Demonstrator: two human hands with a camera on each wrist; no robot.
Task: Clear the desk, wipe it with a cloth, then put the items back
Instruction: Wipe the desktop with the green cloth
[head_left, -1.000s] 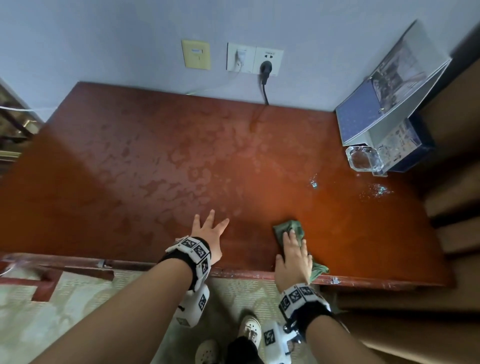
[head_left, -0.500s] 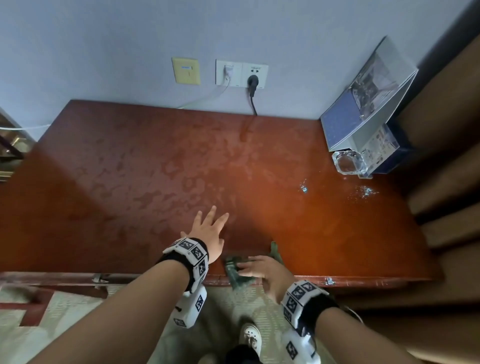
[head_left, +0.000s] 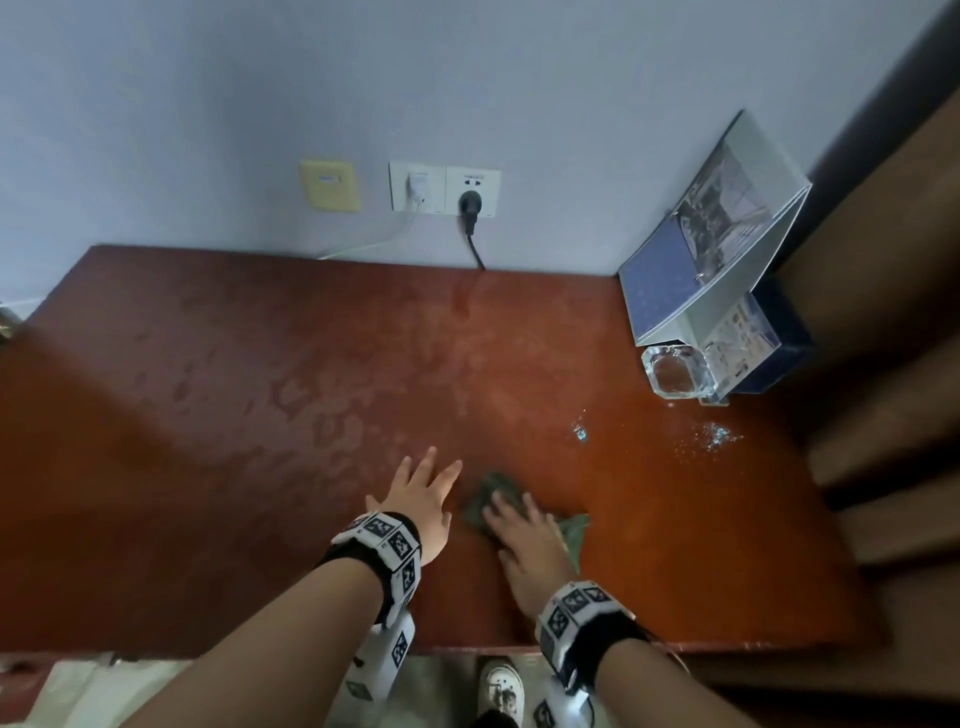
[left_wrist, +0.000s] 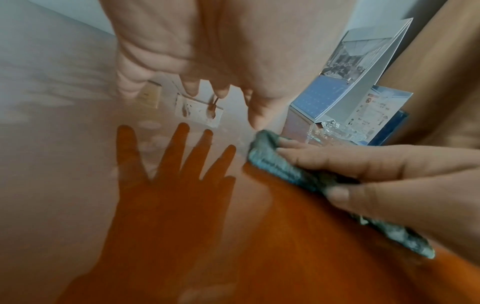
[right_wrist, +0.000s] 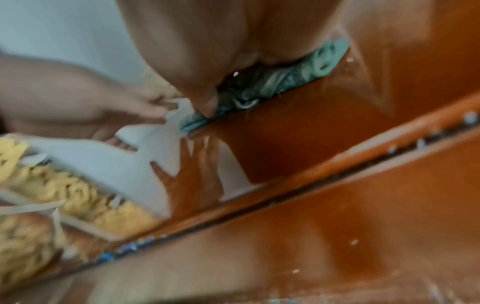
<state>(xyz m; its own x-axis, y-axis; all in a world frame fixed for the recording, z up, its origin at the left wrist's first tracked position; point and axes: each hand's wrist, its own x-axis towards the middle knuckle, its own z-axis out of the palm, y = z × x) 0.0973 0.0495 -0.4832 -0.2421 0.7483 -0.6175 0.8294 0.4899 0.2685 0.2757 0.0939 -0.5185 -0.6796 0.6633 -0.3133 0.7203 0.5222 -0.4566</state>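
Back from the front edge, the right hand (head_left: 524, 545) now presses the green cloth (head_left: 493, 496) flat-fingered onto the worktop (head_left: 234, 415). Left hand (head_left: 421, 499) rests beside it, its grip apart, fingers spread.

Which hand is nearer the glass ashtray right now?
Right. The right hand presses the cloth nearer the glass ashtray; the left hand lies flat farther left.

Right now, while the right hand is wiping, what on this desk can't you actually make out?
- Cloth: mostly covered by the right hand in the head view; its full size is hidden.
- Right wrist view: motion-blurred, so the cloth's folds are unclear.
- Card behind the glass ashtray: print too small to read.
- Desk: left end cut off by the frame edge.
- Left hand: whether the palm touches the desk is unclear.
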